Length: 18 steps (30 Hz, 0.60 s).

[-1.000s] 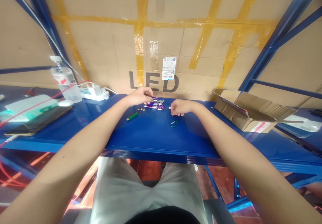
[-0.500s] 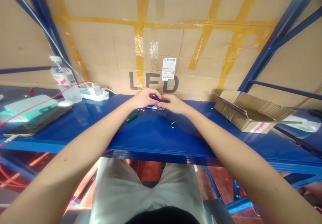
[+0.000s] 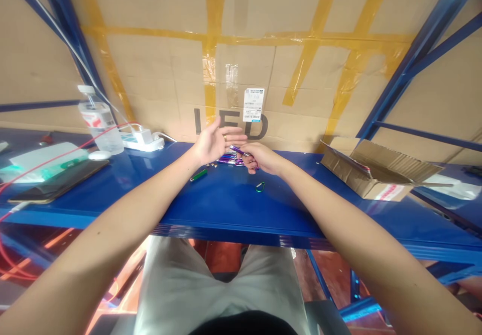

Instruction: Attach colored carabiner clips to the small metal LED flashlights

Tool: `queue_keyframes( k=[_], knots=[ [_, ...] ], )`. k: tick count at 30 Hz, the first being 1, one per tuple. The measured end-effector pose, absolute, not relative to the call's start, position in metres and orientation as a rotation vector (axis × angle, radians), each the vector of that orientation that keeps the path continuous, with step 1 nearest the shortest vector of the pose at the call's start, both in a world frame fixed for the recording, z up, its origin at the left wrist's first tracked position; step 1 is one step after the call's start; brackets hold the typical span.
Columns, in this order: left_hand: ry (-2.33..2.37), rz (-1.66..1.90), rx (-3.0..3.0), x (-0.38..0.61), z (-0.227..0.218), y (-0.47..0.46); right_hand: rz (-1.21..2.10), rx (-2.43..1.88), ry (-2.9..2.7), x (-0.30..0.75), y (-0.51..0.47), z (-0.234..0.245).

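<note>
My left hand (image 3: 214, 143) is raised over the table, palm turned up and fingers stretched apart; a small gold-coloured spot shows on its fingers, too small to name. My right hand (image 3: 262, 157) is closed on a slim purple metal tube (image 3: 237, 150), whose end points toward my left fingers. Beneath and behind the hands lies a pile of purple metal tubes (image 3: 227, 159), partly covered by them. A green metal tube (image 3: 199, 175) rests below my left wrist, close to several tiny brass-coloured pieces (image 3: 212, 165). Nearer to me is a green carabiner (image 3: 260, 187).
An open cardboard box (image 3: 376, 177) stands on the blue table (image 3: 222, 209) at right. To the left are a water bottle (image 3: 101, 129), a white power strip (image 3: 146, 143), a dark tablet (image 3: 62, 184) and a red cable (image 3: 88, 139). A large carton (image 3: 169, 84) closes off the back.
My left hand has opened and turned its palm up, moving off the purple tube. My right hand keeps the tube, now with its fingers curled below it.
</note>
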<state>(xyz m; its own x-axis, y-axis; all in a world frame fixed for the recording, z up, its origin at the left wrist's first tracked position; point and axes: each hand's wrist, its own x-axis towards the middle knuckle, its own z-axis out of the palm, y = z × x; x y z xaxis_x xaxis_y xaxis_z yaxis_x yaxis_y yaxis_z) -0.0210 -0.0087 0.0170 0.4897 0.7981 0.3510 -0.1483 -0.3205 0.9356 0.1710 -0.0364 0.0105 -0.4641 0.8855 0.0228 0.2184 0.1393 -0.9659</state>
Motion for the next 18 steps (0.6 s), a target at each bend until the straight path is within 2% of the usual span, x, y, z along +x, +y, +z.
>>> queue_keyframes(
  k=[5, 8, 13, 18],
  knots=[
    [0.59, 1.031, 1.534, -0.023, 0.011, -0.004, 0.742, -1.129, -2.013, 0.164, -0.04, 0.007],
    [0.593, 1.023, 1.515, -0.023, 0.007, -0.001, 0.482, -1.109, -2.108, 0.165, -0.039, 0.005],
    [0.603, 1.028, 1.511, -0.024, 0.002, 0.003, 0.292, -1.168, -2.163, 0.165, -0.043, 0.007],
    [0.583, 1.034, 1.45, -0.024, 0.0, 0.003, 0.268, -1.159, -2.194, 0.164, -0.043, 0.006]
  ],
)
